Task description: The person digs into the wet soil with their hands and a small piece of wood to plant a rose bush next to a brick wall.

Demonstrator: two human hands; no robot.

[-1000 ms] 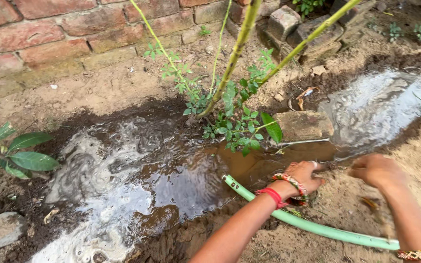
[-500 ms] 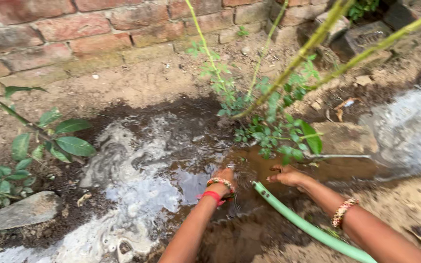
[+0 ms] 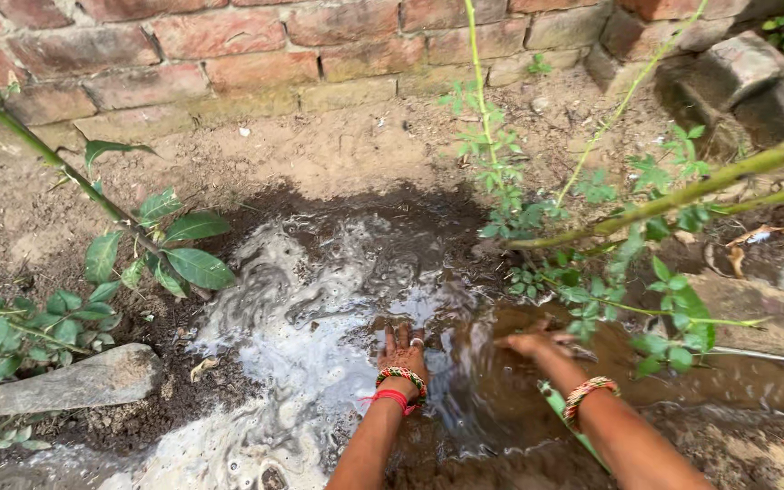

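My left hand (image 3: 402, 349) lies flat, fingers spread, on the wet mud in a foamy puddle (image 3: 292, 336). It wears a ring and beaded and red bracelets. My right hand (image 3: 530, 343) reaches into the brown water just to its right, fingers stretched forward, holding nothing visible. A green hose (image 3: 566, 416) runs under my right forearm, mostly hidden by it. A thorny green-stemmed plant (image 3: 592, 227) grows from the wet soil just beyond my right hand.
A brick wall (image 3: 229, 45) runs along the top. A leafy plant (image 3: 93, 263) and a flat stone (image 3: 83, 381) sit at the left. A brick (image 3: 755, 313) lies at the right edge of the water; loose bricks (image 3: 737, 63) are stacked top right.
Both hands have moved from the dry soil by the hose into the puddle. The view has swung left, so the hose's end is now hidden under my right arm.
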